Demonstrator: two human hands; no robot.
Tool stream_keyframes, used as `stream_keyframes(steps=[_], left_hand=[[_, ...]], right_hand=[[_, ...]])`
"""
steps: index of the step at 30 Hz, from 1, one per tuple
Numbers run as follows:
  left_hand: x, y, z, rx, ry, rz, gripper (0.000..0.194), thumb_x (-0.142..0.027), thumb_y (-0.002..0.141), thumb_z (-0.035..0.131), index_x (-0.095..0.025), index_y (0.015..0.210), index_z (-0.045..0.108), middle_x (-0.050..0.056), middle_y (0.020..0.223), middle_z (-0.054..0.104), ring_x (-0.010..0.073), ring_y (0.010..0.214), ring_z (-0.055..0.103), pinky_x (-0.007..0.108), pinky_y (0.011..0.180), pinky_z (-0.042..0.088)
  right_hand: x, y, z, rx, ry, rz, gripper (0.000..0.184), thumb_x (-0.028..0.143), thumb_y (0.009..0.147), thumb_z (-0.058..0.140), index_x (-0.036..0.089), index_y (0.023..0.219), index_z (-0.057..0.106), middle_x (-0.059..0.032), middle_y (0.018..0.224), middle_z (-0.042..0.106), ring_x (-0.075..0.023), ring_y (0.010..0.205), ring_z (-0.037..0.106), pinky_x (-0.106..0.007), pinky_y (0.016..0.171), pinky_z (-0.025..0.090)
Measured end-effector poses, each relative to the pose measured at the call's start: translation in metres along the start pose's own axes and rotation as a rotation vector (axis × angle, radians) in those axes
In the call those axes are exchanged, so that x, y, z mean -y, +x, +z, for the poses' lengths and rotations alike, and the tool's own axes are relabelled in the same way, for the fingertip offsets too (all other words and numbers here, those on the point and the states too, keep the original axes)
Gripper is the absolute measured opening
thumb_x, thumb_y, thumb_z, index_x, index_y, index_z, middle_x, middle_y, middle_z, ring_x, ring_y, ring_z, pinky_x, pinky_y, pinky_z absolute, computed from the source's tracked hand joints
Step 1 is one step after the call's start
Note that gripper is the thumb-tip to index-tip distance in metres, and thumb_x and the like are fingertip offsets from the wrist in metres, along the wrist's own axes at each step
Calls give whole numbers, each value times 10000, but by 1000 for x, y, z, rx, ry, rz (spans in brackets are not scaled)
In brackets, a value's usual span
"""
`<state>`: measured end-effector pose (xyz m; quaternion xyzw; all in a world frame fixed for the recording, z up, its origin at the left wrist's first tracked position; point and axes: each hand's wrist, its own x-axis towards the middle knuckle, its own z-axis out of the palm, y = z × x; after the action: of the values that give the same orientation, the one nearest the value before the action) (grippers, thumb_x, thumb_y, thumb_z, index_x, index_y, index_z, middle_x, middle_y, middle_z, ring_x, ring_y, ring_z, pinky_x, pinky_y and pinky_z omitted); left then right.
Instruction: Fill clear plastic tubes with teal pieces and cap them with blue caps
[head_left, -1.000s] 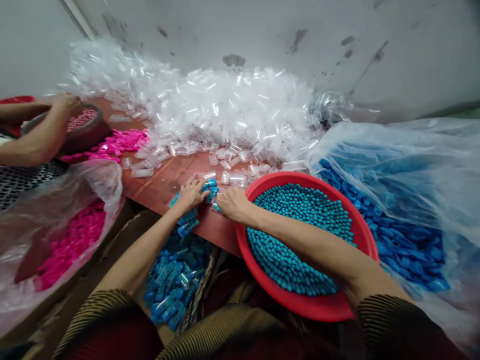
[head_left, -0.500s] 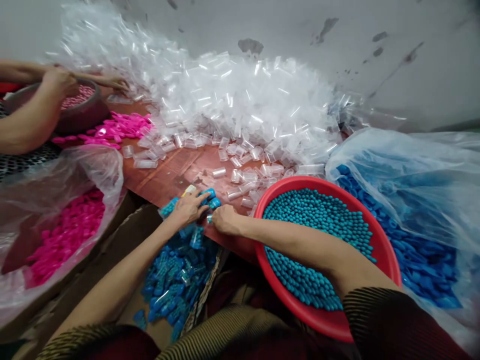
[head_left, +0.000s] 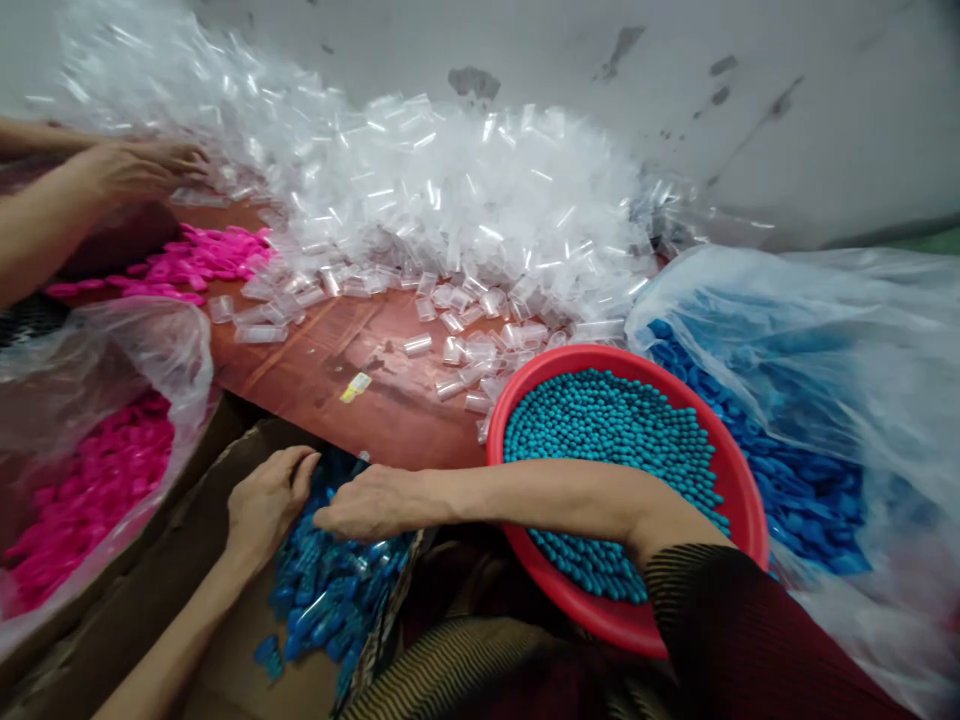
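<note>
My left hand (head_left: pixel 268 503) hovers at the left side of an open cardboard box (head_left: pixel 210 500), thumb and fingers slightly apart, with nothing visible in it. Opposite it, my right hand (head_left: pixel 371 503) is closed above the box; whatever it may hold is hidden. Below both hands lies a heap of clear tubes with blue caps (head_left: pixel 330 600), filled with small blue pieces. Beside my right forearm stands a red basin (head_left: pixel 750 500) full of small teal oval pieces (head_left: pixel 607 420).
Loose clear tubes (head_left: pixel 465 215) are piled along the wall on the reddish tabletop (head_left: pixel 315 370). A plastic bag of blue caps (head_left: pixel 802 490) sits right, a bag of pink pieces (head_left: pixel 97 490) left. Another person's hands (head_left: pixel 135 170) work above pink pieces (head_left: pixel 202 258) at upper left.
Both my hands have come down off the table edge to over the box, the left one farther left. The blue-capped tubes they were around have left the table. A yellow-white scrap there is uncovered.
</note>
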<state>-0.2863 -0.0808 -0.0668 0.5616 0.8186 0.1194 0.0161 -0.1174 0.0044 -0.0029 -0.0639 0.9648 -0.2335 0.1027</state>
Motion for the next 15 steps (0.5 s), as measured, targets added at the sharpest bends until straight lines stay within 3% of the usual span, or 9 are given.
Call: stream_keyframes(steps=[2, 4, 7, 9, 11, 13, 15], left_hand=[[-24, 11, 7, -39, -103, 134, 369, -378, 850, 352, -223, 1069, 606, 91, 999, 646, 251, 937, 601, 375, 824, 478], [-57, 19, 21, -24, -177, 334, 430, -342, 837, 382, -207, 1223, 513, 116, 1179, 581, 266, 1135, 519, 406, 973, 407], [-114, 23, 48, 77, -213, 558, 542, -334, 814, 445, -182, 1333, 411, 145, 1406, 393, 305, 1342, 302, 477, 1077, 276], [-146, 24, 67, 182, -201, 626, 583, -327, 798, 470, -165, 1354, 397, 167, 1463, 307, 351, 1376, 210, 535, 1076, 236], [-169, 29, 83, 259, -190, 622, 588, -315, 795, 466, -147, 1355, 407, 187, 1484, 262, 385, 1388, 145, 574, 1076, 198], [-184, 41, 94, 282, -205, 570, 558, -303, 817, 426, -146, 1353, 417, 179, 1497, 240, 383, 1396, 106, 582, 1086, 163], [-195, 56, 99, 271, -258, 521, 527, -291, 842, 385, -182, 1357, 418, 143, 1501, 252, 353, 1403, 110, 567, 1099, 155]], right_hand=[[-1, -26, -16, -139, -18, 32, 234, 172, 925, 344, 154, 1037, 549, -53, 1000, 652, -140, 838, 595, -251, 675, 465], [-6, -71, -33, -254, -7, 147, 253, 157, 924, 348, 122, 1087, 538, -64, 1068, 631, -124, 904, 574, -241, 763, 457], [-12, -165, -41, -613, 34, 492, 299, 195, 954, 311, 139, 1164, 516, -62, 1160, 606, -122, 1029, 548, -270, 881, 431], [-9, -231, -28, -794, -8, 819, 294, 224, 956, 319, 140, 1143, 531, -74, 1121, 618, -145, 1019, 566, -305, 899, 435], [-1, -285, -5, -787, -91, 1128, 283, 231, 937, 372, 125, 1148, 527, -110, 1124, 610, -193, 1062, 556, -345, 925, 428], [7, -319, 20, -606, -152, 1403, 338, 230, 905, 426, 72, 1200, 479, -179, 1162, 568, -255, 1103, 537, -384, 929, 425], [10, -331, 39, -382, -97, 1594, 321, 197, 905, 384, 47, 1174, 475, -205, 1101, 568, -279, 1027, 578, -388, 850, 464]])
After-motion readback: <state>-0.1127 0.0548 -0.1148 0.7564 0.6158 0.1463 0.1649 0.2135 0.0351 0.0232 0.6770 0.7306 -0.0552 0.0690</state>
